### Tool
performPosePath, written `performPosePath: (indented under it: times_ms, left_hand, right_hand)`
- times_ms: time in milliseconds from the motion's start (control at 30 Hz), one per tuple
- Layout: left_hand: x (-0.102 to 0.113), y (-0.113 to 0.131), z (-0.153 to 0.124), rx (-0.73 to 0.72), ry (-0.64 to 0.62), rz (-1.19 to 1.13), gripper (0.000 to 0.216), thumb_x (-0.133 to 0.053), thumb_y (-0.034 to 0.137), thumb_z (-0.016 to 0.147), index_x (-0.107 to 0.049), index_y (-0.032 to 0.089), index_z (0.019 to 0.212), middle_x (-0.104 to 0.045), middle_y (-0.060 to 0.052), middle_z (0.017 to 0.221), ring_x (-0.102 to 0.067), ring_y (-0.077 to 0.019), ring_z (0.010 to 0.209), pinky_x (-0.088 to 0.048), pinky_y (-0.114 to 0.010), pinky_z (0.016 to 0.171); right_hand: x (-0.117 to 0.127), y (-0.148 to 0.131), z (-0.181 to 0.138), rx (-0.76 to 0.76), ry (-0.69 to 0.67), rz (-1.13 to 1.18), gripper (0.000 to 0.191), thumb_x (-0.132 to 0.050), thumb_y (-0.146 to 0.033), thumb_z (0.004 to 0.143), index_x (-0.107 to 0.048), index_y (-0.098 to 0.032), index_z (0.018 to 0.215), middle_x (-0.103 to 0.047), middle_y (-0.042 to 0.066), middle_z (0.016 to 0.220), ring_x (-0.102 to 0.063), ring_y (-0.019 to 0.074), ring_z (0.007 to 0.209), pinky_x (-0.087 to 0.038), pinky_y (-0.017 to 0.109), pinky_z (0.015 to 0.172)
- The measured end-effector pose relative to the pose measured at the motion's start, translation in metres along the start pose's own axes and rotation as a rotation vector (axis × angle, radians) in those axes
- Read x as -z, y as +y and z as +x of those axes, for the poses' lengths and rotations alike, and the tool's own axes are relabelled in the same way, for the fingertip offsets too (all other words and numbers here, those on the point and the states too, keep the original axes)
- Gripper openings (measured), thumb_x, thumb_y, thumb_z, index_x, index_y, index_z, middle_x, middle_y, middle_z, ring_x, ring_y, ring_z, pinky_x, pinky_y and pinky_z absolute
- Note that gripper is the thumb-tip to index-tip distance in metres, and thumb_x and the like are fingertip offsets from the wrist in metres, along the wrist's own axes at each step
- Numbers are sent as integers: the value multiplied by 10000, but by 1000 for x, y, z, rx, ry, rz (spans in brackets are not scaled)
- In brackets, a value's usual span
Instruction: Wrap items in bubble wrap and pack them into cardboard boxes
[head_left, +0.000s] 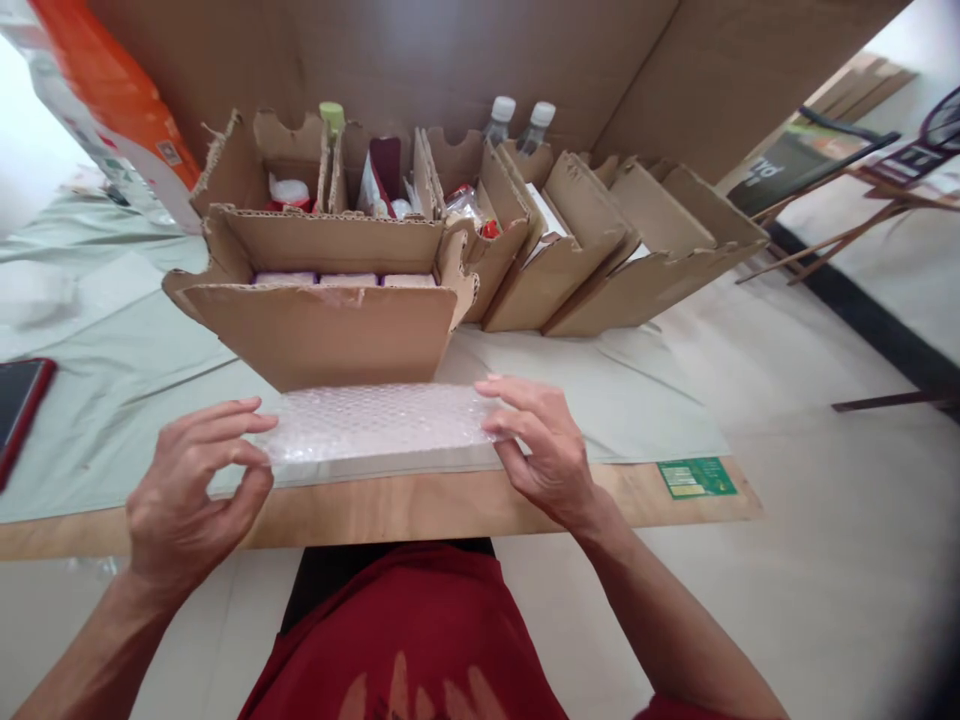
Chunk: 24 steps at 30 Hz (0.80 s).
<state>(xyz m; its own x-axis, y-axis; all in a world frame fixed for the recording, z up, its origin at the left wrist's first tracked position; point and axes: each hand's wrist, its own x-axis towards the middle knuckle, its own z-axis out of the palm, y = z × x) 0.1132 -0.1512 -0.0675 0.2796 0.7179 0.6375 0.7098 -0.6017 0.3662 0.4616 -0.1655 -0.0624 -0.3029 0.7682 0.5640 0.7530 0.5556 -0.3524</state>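
A strip of clear bubble wrap is stretched level between my two hands, just above the front of the table. My left hand pinches its left end between thumb and fingers. At the other end, my right hand grips the wrap, with the thumb underneath and the fingers on top. Right behind the wrap stands an open cardboard box. Several white-and-purple packs show in a row inside it, only their tops visible.
More open cardboard bins fan out behind, holding packets and bottles. A tall cardboard panel backs them. An orange bag stands at left, near a red-edged phone. A green card lies at the table's right corner.
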Motion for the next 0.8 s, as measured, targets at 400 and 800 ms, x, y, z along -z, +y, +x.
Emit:
performPosePath:
  times_ms: [400, 800]
  left_hand:
    - [-17, -2, -18, -83, -193, -36, 272, -569, 48, 915, -628, 219, 1117, -726, -78, 1105, -692, -250, 1081, -530, -422, 978]
    - [-77, -7, -25, -114, -287, -68, 226, -522, 108, 950, -690, 213, 1059, -717, -70, 1046, -649, -219, 959, -529, -349, 857]
  right_hand:
    - [-8, 4, -30, -79, -260, -15, 244, -532, -114, 979, -715, -217, 1103, -740, 111, 1301, -675, 272, 1214, -513, 466, 999]
    - [-10, 48, -71, -225, -259, -227, 293, -520, -286, 1044, -719, -205, 1243, -712, 137, 1370, -649, 310, 1288, -520, 523, 1016]
